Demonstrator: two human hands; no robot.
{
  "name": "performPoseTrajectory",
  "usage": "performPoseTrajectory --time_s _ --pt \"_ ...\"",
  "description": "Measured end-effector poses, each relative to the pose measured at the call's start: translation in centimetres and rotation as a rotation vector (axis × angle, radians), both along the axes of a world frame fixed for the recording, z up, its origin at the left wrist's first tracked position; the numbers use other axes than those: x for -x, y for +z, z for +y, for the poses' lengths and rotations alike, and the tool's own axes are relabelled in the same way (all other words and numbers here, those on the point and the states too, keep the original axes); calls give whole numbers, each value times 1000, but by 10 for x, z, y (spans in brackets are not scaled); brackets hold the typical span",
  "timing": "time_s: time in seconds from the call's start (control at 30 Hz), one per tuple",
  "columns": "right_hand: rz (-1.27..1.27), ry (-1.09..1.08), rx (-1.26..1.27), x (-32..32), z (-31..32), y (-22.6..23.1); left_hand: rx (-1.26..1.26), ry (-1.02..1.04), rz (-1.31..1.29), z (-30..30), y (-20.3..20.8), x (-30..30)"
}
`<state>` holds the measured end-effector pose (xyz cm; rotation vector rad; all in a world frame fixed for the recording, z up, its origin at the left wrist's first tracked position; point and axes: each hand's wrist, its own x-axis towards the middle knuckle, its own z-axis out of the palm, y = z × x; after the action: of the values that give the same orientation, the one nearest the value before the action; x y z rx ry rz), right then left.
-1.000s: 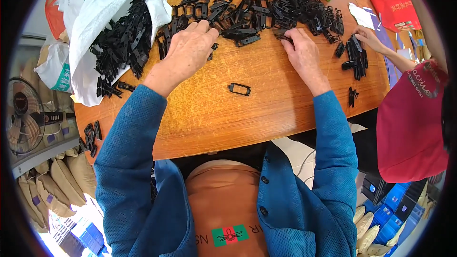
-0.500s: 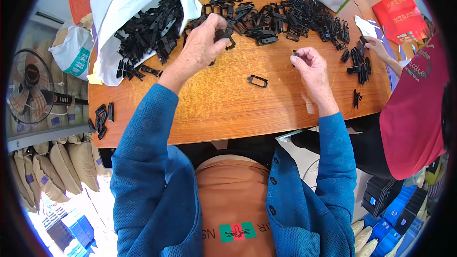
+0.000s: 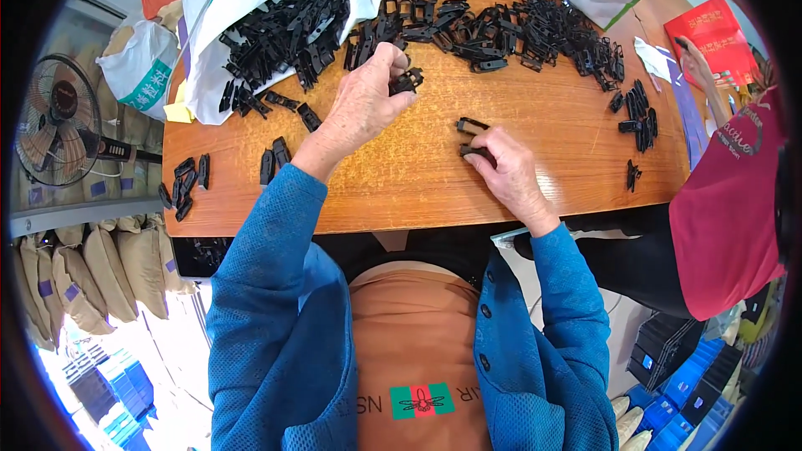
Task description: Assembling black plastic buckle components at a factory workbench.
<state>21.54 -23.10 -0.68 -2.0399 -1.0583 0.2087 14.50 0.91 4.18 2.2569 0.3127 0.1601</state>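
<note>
My left hand (image 3: pixel 361 108) is closed over several small black plastic parts (image 3: pixel 407 81), held just above the table in front of the pile. Farther right and nearer to me, my right hand (image 3: pixel 511 174) pinches a small black plastic piece (image 3: pixel 474 151) between thumb and fingers. Right beside those fingertips, on the wood, lies a black rectangular plastic frame (image 3: pixel 472 125), partly covered by the hand. A long heap of similar black parts (image 3: pixel 484 33) stretches along the far side of the table. The exact shape of the pieces in my left hand is hidden.
A white bag (image 3: pixel 200 75) spills black parts at the far left. Small groups of parts (image 3: pixel 185 184) lie on the wooden table (image 3: pixel 401 192). At right sits a co-worker in a red shirt (image 3: pixel 727 209), near a red packet (image 3: pixel 710 33). A fan (image 3: pixel 63 108) stands left.
My right hand has come left and nearer to me, beside the lone frame. My left hand still holds its parts, slightly lower and farther right. The co-worker's hand has moved toward the red packet.
</note>
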Motion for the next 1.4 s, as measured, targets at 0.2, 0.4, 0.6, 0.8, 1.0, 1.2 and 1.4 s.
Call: performPoseTrajectory --time_s 0.2,0.4,0.6,0.8,1.0,1.2,1.4 --pt "-288 88 18 2 -4 4 -358 -98 -77 -3 -36 12" --pt "-254 31 66 6 -5 3 -114 151 -60 -11 -28 17" --pt "124 -128 -54 8 -10 -8 101 360 -191 8 -36 20" --pt "61 -78 -160 8 -10 -16 -530 8 91 -19 -26 5" --pt "224 -112 -178 5 -14 -17 125 300 -287 -8 -22 -1" --pt "274 -162 -193 4 -9 -19 74 309 -322 -3 -45 6" --pt "136 -149 -170 7 -12 -22 -18 275 -410 0 -41 0"
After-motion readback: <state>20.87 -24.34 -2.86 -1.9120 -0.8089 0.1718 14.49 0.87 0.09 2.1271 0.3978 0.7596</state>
